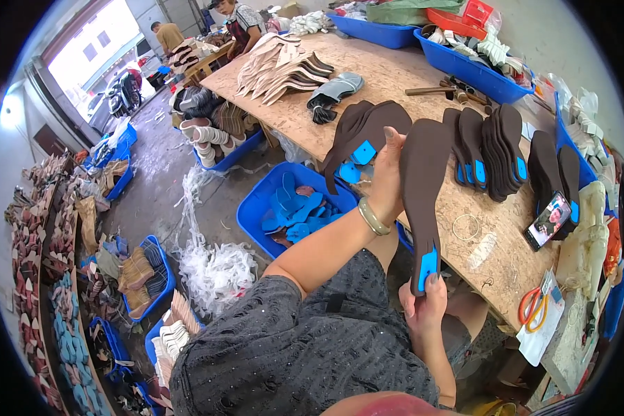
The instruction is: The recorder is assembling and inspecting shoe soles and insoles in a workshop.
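A dark brown shoe insole [425,180] is held upright over the table's near edge, with a bright blue patch [429,265] at its narrow lower end. My left hand [387,173], a bangle on its wrist, grips the insole by the edge of its wide upper part. Around the lower end closes my right hand [426,304], its thumb by the blue patch. Behind my left hand lies a fanned pile of brown insoles [360,132], some with blue patches. More insole stacks [503,149] stand to the right of the held one.
The wooden table [409,62] carries pale sole pieces [284,66], a hammer [428,91], a phone [549,220] and orange-handled scissors [534,310]. A blue bin [249,215] of blue pieces sits left of my knees. White plastic strips [215,270] litter the floor. Two people [246,31] are at the back.
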`<move>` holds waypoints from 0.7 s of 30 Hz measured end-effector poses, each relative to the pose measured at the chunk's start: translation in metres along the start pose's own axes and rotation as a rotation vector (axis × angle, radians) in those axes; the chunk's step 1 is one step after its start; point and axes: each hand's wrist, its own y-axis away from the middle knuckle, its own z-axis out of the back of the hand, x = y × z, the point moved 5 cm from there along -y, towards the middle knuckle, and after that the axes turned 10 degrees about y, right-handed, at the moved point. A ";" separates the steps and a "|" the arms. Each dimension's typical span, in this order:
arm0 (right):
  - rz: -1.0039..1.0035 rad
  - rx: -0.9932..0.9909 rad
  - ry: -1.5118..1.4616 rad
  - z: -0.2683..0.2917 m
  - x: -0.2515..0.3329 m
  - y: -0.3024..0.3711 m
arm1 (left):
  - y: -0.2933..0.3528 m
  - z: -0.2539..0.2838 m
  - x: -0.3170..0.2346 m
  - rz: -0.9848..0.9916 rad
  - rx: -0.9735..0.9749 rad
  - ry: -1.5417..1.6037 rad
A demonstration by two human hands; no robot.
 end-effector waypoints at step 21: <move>0.203 -0.293 0.692 0.050 0.072 -0.100 | 0.070 -0.005 0.060 0.639 0.207 0.068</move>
